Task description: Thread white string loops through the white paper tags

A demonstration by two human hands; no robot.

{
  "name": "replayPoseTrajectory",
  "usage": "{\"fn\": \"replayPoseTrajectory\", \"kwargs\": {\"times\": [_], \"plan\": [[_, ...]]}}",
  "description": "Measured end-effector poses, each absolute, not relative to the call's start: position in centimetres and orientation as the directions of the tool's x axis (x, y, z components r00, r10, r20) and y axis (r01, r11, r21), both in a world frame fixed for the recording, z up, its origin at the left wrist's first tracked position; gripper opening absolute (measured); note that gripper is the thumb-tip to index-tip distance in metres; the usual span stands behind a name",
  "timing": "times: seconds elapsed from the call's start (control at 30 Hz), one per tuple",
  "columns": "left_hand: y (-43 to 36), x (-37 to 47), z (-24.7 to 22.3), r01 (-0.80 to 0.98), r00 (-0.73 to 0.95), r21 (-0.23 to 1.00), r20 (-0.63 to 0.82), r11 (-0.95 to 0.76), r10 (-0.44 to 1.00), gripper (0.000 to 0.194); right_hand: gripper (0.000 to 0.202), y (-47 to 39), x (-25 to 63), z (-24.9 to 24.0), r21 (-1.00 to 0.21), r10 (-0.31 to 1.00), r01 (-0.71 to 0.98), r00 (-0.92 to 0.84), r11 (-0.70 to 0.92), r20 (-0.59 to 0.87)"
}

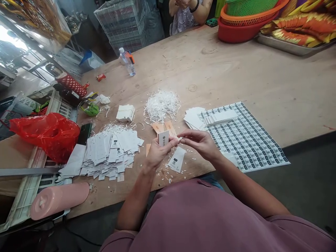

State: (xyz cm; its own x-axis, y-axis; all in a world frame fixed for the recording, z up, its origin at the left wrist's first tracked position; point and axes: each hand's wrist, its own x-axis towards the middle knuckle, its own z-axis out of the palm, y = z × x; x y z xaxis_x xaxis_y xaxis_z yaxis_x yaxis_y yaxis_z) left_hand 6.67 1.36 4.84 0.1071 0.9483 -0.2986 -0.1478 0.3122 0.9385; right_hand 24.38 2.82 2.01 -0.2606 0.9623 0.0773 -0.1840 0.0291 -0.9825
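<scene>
My left hand (156, 154) is closed around a white paper tag (163, 138) with dark print, held upright over the table. Close beside it, my right hand (201, 142) has its thumb and forefinger pinched together near the tag's right side; whatever sits between them is too small to make out. Orange-tan cards (171, 130) lie just behind my hands. Below them a loose printed tag (177, 159) rests among small white paper bits. A heap of white tags with strings (110, 150) spreads to the left. Behind lies a pile of white strings (162, 106).
A printed sheet (258, 143) lies at right with a stack of white cards (223, 116) on it. Leftward are a white block of cards (125, 113), a red plastic bag (49, 134) and a pink bottle (61, 199). A water bottle (128, 64) stands farther back; another person sits opposite.
</scene>
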Motion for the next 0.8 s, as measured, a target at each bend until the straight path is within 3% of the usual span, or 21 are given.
{"fn": "replayPoseTrajectory", "kwargs": {"times": [0.3,0.57,0.8], "plan": [[0.7,5.6,4.6,-0.124,0.075,0.935,-0.326,0.333,0.942,0.036,0.018,2.4,25.9,1.8,-0.976,0.992,-0.192,-0.057,0.098,0.111],[-0.5,6.2,6.5,-0.034,0.115,0.975,-0.214,0.219,0.97,0.034,0.018,1.0,25.5,2.1,-0.946,0.991,-0.323,-0.122,0.013,0.055],[-0.9,8.1,6.1,-0.112,0.13,0.96,-0.242,0.257,0.961,0.028,0.014,0.1,24.9,1.1,-0.923,0.979,-0.384,-0.187,0.007,0.086]]}}
